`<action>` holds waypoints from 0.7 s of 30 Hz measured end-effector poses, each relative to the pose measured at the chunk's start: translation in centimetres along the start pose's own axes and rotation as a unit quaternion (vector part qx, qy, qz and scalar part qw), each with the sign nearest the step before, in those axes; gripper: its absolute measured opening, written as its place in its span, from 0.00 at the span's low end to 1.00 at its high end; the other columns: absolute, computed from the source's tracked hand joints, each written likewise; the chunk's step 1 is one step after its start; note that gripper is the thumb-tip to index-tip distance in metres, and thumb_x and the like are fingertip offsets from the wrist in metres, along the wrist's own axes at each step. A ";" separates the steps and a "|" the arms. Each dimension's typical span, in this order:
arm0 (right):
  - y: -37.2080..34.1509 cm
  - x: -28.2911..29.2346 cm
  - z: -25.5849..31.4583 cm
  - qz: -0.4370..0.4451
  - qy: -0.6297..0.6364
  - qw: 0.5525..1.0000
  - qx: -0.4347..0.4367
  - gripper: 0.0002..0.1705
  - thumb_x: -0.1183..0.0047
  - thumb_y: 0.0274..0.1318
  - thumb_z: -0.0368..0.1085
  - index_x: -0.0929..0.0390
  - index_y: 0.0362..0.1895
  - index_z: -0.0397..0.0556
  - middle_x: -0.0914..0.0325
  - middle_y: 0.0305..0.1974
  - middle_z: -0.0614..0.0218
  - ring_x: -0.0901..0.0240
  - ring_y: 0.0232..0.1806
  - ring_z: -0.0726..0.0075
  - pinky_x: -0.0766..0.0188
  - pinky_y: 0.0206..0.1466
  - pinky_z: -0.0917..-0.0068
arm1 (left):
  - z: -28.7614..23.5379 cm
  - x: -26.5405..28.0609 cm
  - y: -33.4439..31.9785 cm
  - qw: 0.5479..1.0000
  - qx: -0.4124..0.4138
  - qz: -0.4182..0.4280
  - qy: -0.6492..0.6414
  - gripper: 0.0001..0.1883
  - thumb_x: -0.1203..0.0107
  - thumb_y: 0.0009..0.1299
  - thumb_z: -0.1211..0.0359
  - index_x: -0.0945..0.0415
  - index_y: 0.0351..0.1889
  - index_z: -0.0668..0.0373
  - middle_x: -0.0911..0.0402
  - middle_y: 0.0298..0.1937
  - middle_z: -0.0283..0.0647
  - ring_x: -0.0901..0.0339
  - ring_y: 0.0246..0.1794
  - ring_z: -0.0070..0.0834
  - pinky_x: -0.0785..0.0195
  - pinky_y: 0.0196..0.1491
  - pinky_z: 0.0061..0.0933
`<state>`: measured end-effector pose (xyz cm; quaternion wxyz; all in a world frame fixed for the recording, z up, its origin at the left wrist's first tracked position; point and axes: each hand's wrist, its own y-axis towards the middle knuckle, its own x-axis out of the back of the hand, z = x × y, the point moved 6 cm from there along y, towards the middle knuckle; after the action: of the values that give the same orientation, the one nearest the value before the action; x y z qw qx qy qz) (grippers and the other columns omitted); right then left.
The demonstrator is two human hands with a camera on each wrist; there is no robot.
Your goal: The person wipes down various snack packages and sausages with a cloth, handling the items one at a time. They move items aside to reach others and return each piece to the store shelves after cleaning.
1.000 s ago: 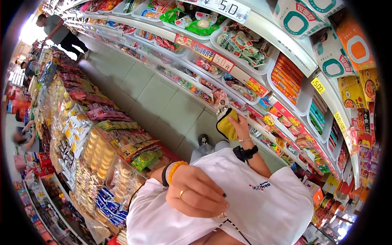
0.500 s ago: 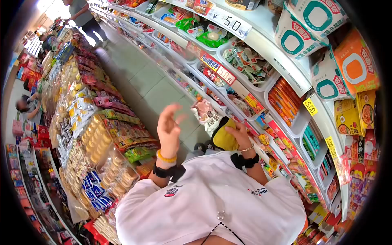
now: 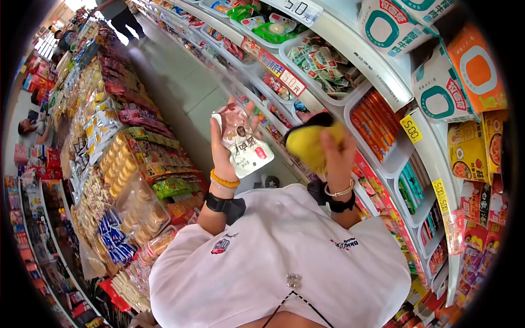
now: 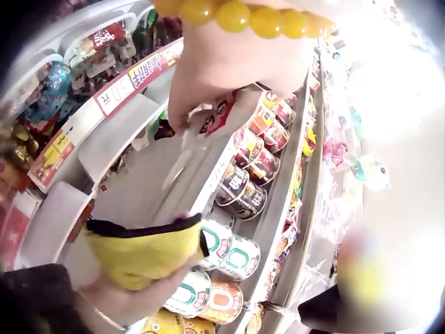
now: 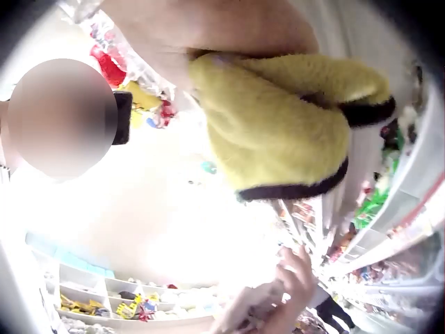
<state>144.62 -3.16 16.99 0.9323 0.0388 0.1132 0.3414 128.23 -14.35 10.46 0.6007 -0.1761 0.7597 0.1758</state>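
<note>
In the head view my left hand (image 3: 221, 156), a yellow bead bracelet at its wrist, holds a white snack packet (image 3: 251, 150) with a pinkish-brown clear end. Its fingers reach behind the packet, which is tilted with its printed side up. To the right, my right hand (image 3: 340, 158) grips a folded yellow cloth (image 3: 309, 147) with black edging, apart from the packet. The right wrist view shows the cloth (image 5: 278, 132) bunched in that hand, its black hem hanging free. Part of the packet (image 4: 222, 115) shows under the left hand in the left wrist view.
Shelves with trays of packaged snacks (image 3: 328, 63) run close along the right, with noodle cups (image 3: 437, 82) at the upper right. A heaped snack display (image 3: 120, 164) lines the left. Between them is a tiled aisle (image 3: 180, 82), where a person (image 3: 123, 22) stands at the far end.
My left hand, raised with nothing in it half a second ago, now holds the packet, which was at the cloth in my right hand. The cloth has moved right, away from the packet.
</note>
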 end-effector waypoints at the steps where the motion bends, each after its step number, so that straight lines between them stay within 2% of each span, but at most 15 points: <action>1: 0.5 -1.1 3.0 -0.037 0.092 0.990 0.103 0.16 0.46 0.54 0.32 0.26 0.48 0.41 0.22 0.43 0.61 0.24 0.43 0.65 0.29 0.48 0.70 | 0.5 -0.3 0.2 1.000 0.009 0.022 -0.006 0.31 0.60 0.72 0.45 0.46 0.69 0.47 0.35 0.64 0.45 0.30 0.57 0.40 0.32 0.53 0.43; 2: 0.9 -1.9 4.3 -0.003 -0.043 0.975 0.219 0.20 0.45 0.51 0.31 0.27 0.50 0.42 0.25 0.48 0.56 0.28 0.49 0.59 0.31 0.52 0.66 | 1.0 -0.3 0.4 1.000 0.011 -0.001 -0.007 0.31 0.61 0.72 0.45 0.46 0.69 0.48 0.36 0.65 0.44 0.31 0.59 0.39 0.34 0.55 0.43; 3: 1.1 -3.1 5.2 0.032 -0.178 0.927 0.328 0.24 0.44 0.49 0.31 0.28 0.53 0.44 0.29 0.54 0.52 0.31 0.55 0.52 0.33 0.56 0.61 | 1.6 -0.6 0.7 1.000 0.013 -0.023 -0.007 0.31 0.63 0.73 0.45 0.47 0.70 0.48 0.36 0.66 0.43 0.32 0.60 0.39 0.35 0.57 0.44; 4: 1.5 -5.5 4.5 0.105 -0.211 0.920 0.314 0.25 0.44 0.47 0.31 0.27 0.54 0.47 0.34 0.58 0.52 0.36 0.59 0.49 0.37 0.59 0.58 | 2.1 -0.8 0.9 0.999 0.016 -0.046 -0.006 0.31 0.65 0.74 0.45 0.47 0.70 0.49 0.37 0.67 0.43 0.34 0.62 0.39 0.36 0.59 0.45; 5: 1.6 -8.1 3.0 0.157 -0.278 0.893 0.316 0.27 0.45 0.45 0.31 0.28 0.55 0.50 0.39 0.62 0.51 0.40 0.63 0.47 0.41 0.62 0.56 | 2.5 -1.9 0.9 0.998 0.029 0.023 -0.040 0.30 0.65 0.74 0.47 0.48 0.70 0.50 0.43 0.70 0.44 0.41 0.67 0.42 0.43 0.65 0.46; 6: 1.5 -10.6 1.5 0.208 -0.338 0.859 0.322 0.29 0.46 0.44 0.31 0.28 0.57 0.52 0.43 0.65 0.51 0.44 0.66 0.45 0.45 0.65 0.54 | 2.2 -1.6 1.1 0.998 -0.016 0.049 0.037 0.30 0.65 0.74 0.47 0.49 0.70 0.50 0.45 0.71 0.44 0.43 0.68 0.43 0.45 0.66 0.46; 7: 1.3 -12.1 -1.2 0.237 -0.430 0.800 0.345 0.32 0.46 0.44 0.31 0.30 0.59 0.54 0.48 0.68 0.50 0.47 0.68 0.44 0.49 0.67 0.54 | 1.9 -0.9 1.4 0.989 -0.061 0.076 0.115 0.30 0.65 0.75 0.47 0.49 0.70 0.50 0.46 0.71 0.44 0.44 0.69 0.44 0.47 0.67 0.46; 8: 1.1 -12.1 -2.4 0.247 -0.416 0.806 0.342 0.30 0.46 0.44 0.31 0.28 0.58 0.54 0.48 0.68 0.52 0.47 0.68 0.45 0.48 0.67 0.54 | 1.5 -0.2 1.8 0.970 -0.107 0.104 0.190 0.30 0.65 0.75 0.47 0.50 0.70 0.50 0.48 0.72 0.43 0.46 0.69 0.45 0.49 0.68 0.47; 12: 0.5 -12.4 -4.0 0.296 -0.375 0.810 0.340 0.29 0.45 0.42 0.30 0.25 0.55 0.54 0.43 0.67 0.60 0.52 0.71 0.51 0.51 0.69 0.53 | -1.0 1.5 3.5 0.993 -0.025 0.112 -0.014 0.30 0.66 0.75 0.48 0.49 0.70 0.51 0.45 0.71 0.41 0.47 0.70 0.48 0.50 0.69 0.46; 13: 0.2 -12.2 -4.7 0.311 -0.369 0.811 0.331 0.27 0.45 0.43 0.30 0.25 0.54 0.54 0.41 0.67 0.62 0.51 0.71 0.53 0.51 0.69 0.54 | -1.4 1.5 2.9 0.998 -0.045 0.027 0.039 0.28 0.65 0.75 0.49 0.45 0.67 0.54 0.42 0.69 0.42 0.46 0.69 0.49 0.49 0.68 0.47; 14: -0.2 -12.0 -5.2 0.325 -0.364 0.812 0.321 0.26 0.45 0.44 0.30 0.24 0.53 0.55 0.39 0.66 0.65 0.50 0.71 0.56 0.52 0.69 0.54 | -1.9 1.7 2.7 0.996 -0.054 0.005 0.073 0.28 0.64 0.75 0.49 0.45 0.67 0.54 0.42 0.69 0.41 0.47 0.70 0.49 0.49 0.68 0.47; 15: -0.3 -11.6 -5.2 0.333 -0.341 0.823 0.309 0.24 0.46 0.46 0.30 0.24 0.51 0.55 0.34 0.62 0.71 0.42 0.67 0.62 0.50 0.68 0.54 | -2.7 1.8 2.9 0.992 -0.063 -0.013 0.106 0.28 0.64 0.75 0.49 0.44 0.67 0.54 0.43 0.70 0.41 0.48 0.70 0.49 0.50 0.69 0.47; 18: -0.7 -9.9 -8.1 0.438 -0.175 0.859 0.198 0.18 0.48 0.52 0.28 0.23 0.50 0.51 0.33 0.62 0.65 0.37 0.63 0.60 0.44 0.66 0.59 | -4.7 0.8 3.9 0.987 -0.095 -0.031 0.122 0.29 0.61 0.74 0.49 0.45 0.67 0.55 0.43 0.70 0.42 0.46 0.70 0.47 0.50 0.69 0.47; 19: -0.4 -8.8 -8.2 0.424 -0.098 0.893 0.117 0.16 0.50 0.57 0.33 0.24 0.50 0.47 0.31 0.59 0.61 0.31 0.58 0.62 0.37 0.61 0.64 | -5.1 0.1 4.1 0.986 -0.096 -0.026 0.133 0.29 0.61 0.74 0.50 0.45 0.68 0.55 0.43 0.70 0.42 0.46 0.69 0.47 0.49 0.68 0.47; 21: 0.6 -6.4 -7.2 0.304 -0.043 0.947 0.089 0.18 0.50 0.57 0.33 0.27 0.52 0.44 0.28 0.56 0.59 0.31 0.57 0.61 0.37 0.60 0.65 | -5.3 0.0 4.4 0.988 -0.083 -0.005 0.130 0.28 0.61 0.74 0.51 0.45 0.68 0.55 0.41 0.69 0.42 0.44 0.68 0.47 0.48 0.68 0.46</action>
<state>137.78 -6.89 11.30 0.7809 0.1691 0.0859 0.5952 121.60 -13.01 11.86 0.4811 -0.2506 0.8133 0.2102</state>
